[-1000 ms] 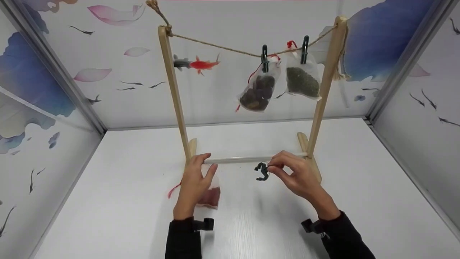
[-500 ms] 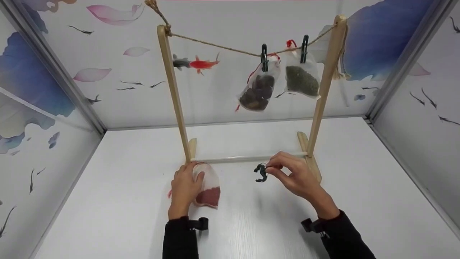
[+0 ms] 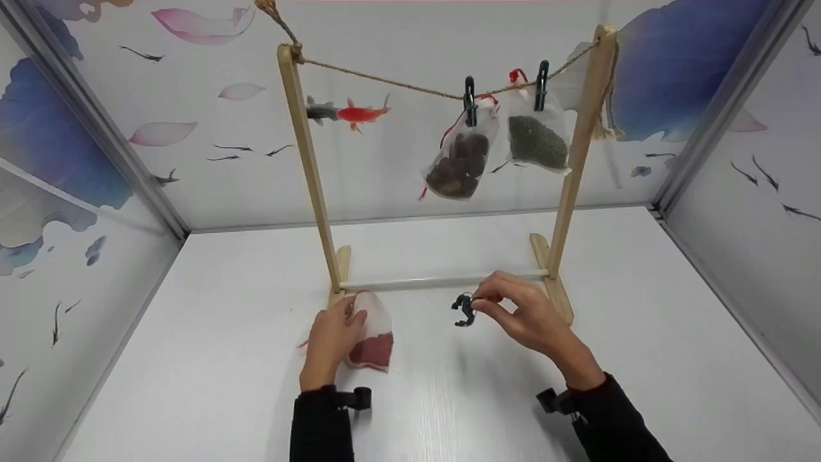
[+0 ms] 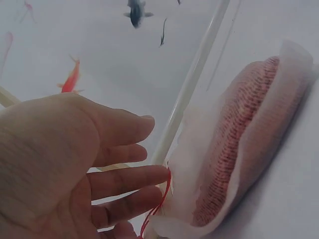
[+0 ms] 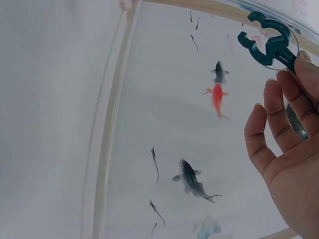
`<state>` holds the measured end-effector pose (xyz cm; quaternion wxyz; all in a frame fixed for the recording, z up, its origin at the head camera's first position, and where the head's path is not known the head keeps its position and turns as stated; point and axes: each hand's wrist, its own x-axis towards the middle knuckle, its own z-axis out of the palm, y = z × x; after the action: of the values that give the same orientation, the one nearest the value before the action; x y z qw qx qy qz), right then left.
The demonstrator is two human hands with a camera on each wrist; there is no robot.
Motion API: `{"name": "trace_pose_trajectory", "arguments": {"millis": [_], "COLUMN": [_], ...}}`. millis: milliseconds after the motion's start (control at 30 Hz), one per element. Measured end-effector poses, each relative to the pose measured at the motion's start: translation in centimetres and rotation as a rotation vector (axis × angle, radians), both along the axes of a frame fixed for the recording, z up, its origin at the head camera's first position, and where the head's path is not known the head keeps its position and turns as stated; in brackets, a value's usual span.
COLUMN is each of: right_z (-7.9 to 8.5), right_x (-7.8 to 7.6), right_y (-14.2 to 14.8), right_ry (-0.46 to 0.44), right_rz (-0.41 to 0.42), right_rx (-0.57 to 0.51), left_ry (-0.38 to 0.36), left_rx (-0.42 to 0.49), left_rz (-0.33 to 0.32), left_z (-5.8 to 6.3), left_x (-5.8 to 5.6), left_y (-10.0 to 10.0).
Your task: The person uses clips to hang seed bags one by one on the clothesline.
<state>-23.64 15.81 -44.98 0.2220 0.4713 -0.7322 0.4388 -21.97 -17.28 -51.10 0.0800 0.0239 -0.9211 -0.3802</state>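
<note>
On the white table, below the left end of a wooden stand, lies a translucent drawstring bag [image 3: 372, 350] holding reddish grains. My left hand [image 3: 329, 337] is at its upper left side; in the left wrist view its fingers are extended, the fingertips at the bag's red string [image 4: 163, 196] and the thumb held apart. My right hand [image 3: 529, 317] pinches a dark green clothespin [image 5: 276, 47] between thumb and forefinger, its curved ends spread apart and facing left. The right hand's other fingers are loosely bent. It is above the table, near the stand's right foot.
Between the stand's wooden posts [image 3: 310, 160] runs a sagging twine line [image 3: 385, 80]. Two bags hang from it by dark clothespins: one with dark lumps [image 3: 462, 163], another with green grains [image 3: 537, 142]. A pale crossbar [image 3: 417, 282] joins the posts low down. Printed panels enclose the table.
My left hand has come down and leftward from over the bag to its upper left side, uncovering more of it. The right hand keeps its pinch on the clothespin, almost still.
</note>
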Motion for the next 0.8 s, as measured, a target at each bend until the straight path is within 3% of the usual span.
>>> {"name": "trace_pose_trajectory", "arguments": {"millis": [233, 467, 800], "right_z": [0.12, -0.02, -0.44], "right_x": [0.05, -0.04, -0.08], "right_y": [-0.06, -0.07, -0.1], "right_ry": [-0.003, -0.004, -0.029], "right_rz": [0.005, 0.001, -0.02], "right_rx": [0.002, 0.008, 0.005], "left_ry": [-0.079, -0.078, -0.1], "left_rx": [-0.002, -0.106, -0.134], "left_rz": [0.038, 0.076, 0.073], "left_z": [0.03, -0.12, 0.06], "left_x": [0.12, 0.22, 0.08], "left_y": [0.05, 0.05, 0.22]}}
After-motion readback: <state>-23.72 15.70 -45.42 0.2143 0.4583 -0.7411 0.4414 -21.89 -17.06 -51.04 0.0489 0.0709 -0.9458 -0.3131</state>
